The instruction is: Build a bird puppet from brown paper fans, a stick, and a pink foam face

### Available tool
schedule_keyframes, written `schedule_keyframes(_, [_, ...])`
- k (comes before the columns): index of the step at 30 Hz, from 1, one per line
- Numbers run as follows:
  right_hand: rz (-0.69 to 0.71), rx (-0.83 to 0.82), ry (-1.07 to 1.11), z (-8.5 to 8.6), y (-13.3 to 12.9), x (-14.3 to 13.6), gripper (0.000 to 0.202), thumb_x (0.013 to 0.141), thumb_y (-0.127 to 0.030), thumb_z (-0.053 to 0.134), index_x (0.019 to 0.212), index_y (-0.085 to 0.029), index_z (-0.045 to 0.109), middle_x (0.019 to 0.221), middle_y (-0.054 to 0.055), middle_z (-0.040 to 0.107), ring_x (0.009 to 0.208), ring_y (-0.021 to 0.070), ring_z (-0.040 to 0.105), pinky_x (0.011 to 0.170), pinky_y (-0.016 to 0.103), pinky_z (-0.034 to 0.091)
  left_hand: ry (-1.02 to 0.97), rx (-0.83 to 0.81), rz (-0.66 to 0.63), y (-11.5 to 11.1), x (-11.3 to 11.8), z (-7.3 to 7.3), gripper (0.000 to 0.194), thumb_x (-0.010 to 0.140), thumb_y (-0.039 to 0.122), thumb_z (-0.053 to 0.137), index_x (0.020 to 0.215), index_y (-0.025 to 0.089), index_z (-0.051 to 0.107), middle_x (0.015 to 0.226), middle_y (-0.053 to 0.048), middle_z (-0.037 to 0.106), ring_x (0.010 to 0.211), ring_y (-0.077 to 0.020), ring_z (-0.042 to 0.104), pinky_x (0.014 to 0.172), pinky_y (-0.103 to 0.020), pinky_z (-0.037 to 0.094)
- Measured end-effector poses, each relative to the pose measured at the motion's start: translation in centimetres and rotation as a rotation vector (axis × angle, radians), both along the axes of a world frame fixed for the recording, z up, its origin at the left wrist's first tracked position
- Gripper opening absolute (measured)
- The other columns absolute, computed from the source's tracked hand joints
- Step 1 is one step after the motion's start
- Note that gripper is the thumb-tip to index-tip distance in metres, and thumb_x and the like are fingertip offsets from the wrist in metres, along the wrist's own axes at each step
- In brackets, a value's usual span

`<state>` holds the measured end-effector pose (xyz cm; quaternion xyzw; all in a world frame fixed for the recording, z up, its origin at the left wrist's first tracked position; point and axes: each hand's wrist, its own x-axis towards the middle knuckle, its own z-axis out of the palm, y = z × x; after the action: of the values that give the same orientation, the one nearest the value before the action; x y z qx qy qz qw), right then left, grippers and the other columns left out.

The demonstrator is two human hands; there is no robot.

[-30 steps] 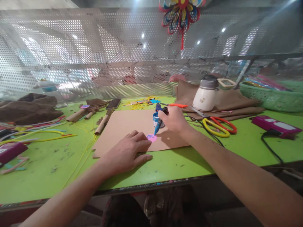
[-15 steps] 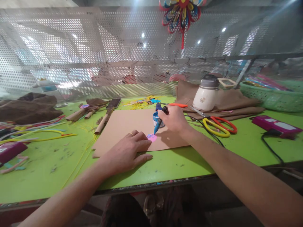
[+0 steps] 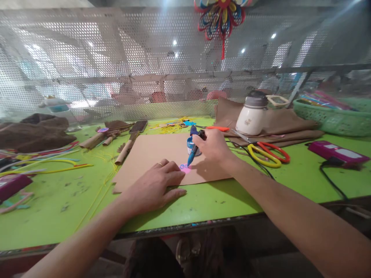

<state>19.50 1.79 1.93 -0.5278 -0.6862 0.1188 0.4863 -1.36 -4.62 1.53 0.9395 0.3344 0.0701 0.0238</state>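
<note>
Centre of frame: right hand (image 3: 213, 146) closed round a blue pen (image 3: 191, 156), thumb and fingers clamped on the barrel. Pen slanted, tip down at the upper right edge of a pink disc (image 3: 186, 170). Cannot tell whether tip touches.

Disc lies flat on a tan board (image 3: 159, 148), near its lower edge, just below centre of frame. 2 small blue rings drawn side by side on its upper part.

Left hand (image 3: 159, 183), lower centre: palm down, thumb apart from fingers, nothing gripped. Fingertips at the disc's left edge; 1 ring on a finger. Hand lies across the board's lower edge.

Small jar (image 3: 190, 145), blue at the rim, stands on the board behind the pen, partly hidden by the right hand.

Right of centre: white bottle (image 3: 249, 120), grey lid, upright on brown paper (image 3: 281, 129). Scissors (image 3: 264, 155) below it, 1 yellow loop, 1 orange. Far right: green basket (image 3: 333, 120), purple box (image 3: 337, 153) with black cord.

Left of board: brown roll (image 3: 124, 152), loose yellow threads (image 3: 106, 179); dark phone (image 3: 139, 126) above. Left edge: brown cloth (image 3: 34, 133).

Table (image 3: 220, 204) lime green, scuffed. Perforated screen (image 3: 101, 58) across the upper frame; coloured flower (image 3: 222, 17) at top, right of centre.
</note>
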Motion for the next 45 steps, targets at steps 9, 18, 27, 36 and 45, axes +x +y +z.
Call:
schedule_keyframes(9, [-0.007,0.013,-0.033,-0.16,0.25,0.04,0.024,0.076,-0.031,0.051,0.056,-0.018,0.054,0.053,0.001,0.057,0.054,0.0137,0.049,0.054,0.025,0.036,0.010,0.001,-0.005,0.00,0.08,0.09,0.039,0.096,0.049,0.043,0.116,0.022,0.063,0.105,-0.010,0.060,0.098,-0.0261,0.050,0.086,-0.040,0.041])
schedule_keyframes(18, [0.023,0.006,-0.034,-0.17,0.13,0.03,0.022,0.076,-0.029,0.053,0.058,-0.018,0.057,0.054,0.002,0.060,0.055,0.0145,0.053,0.054,0.025,0.038,0.002,0.007,-0.002,0.00,-0.03,-0.09,0.038,0.096,0.049,0.044,0.116,0.023,0.063,0.104,-0.009,0.060,0.098,-0.0260,0.050,0.086,-0.040,0.041])
schedule_keyframes(27, [-0.007,0.030,0.017,-0.01,0.10,0.14,0.024,0.076,-0.031,0.052,0.055,-0.018,0.054,0.053,0.000,0.056,0.053,0.0133,0.048,0.054,0.025,0.035,-0.020,0.002,-0.010,-0.08,0.07,0.07,0.036,0.096,0.048,0.045,0.113,0.022,0.064,0.103,-0.009,0.060,0.096,-0.0254,0.050,0.086,-0.040,0.041])
schedule_keyframes(36, [0.014,0.035,-0.015,-0.51,0.31,-0.07,0.025,0.076,-0.033,0.053,0.056,-0.019,0.052,0.052,0.000,0.056,0.053,0.0131,0.048,0.053,0.024,0.034,0.014,0.005,0.004,-0.05,0.06,-0.03,0.038,0.096,0.048,0.044,0.115,0.023,0.064,0.103,-0.009,0.059,0.098,-0.0261,0.050,0.086,-0.040,0.041])
schedule_keyframes(45, [0.024,0.031,-0.020,-0.54,0.50,0.08,0.024,0.076,-0.032,0.052,0.056,-0.019,0.050,0.052,-0.001,0.053,0.051,0.0125,0.045,0.053,0.025,0.032,0.021,0.003,0.006,0.04,0.14,0.04,0.038,0.096,0.048,0.044,0.116,0.022,0.063,0.104,-0.010,0.059,0.098,-0.0263,0.050,0.087,-0.040,0.040])
